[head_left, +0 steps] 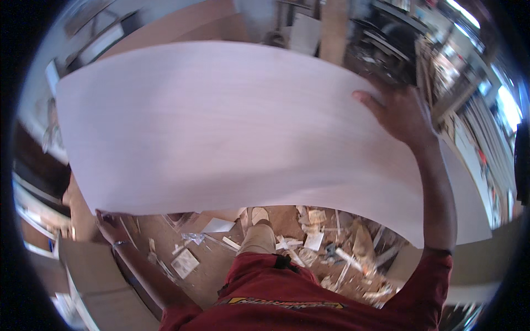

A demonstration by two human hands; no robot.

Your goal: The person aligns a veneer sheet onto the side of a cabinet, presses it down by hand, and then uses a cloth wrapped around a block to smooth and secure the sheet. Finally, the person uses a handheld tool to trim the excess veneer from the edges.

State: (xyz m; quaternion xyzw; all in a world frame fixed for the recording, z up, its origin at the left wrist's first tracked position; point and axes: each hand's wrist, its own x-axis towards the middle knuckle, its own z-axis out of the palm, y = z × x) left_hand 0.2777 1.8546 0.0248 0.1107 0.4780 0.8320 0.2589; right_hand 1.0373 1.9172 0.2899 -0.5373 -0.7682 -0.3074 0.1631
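One pale sheet (237,127): left hand (111,227) grasping near-left corner, right hand (402,115) grasping far edge.

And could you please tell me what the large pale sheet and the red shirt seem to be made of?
The large pale sheet looks like thin plywood, smooth and matte: faint grain-like streaks suggest wood, though laminate is possible. The red shirt seems to be matte fabric, judging by its creases.
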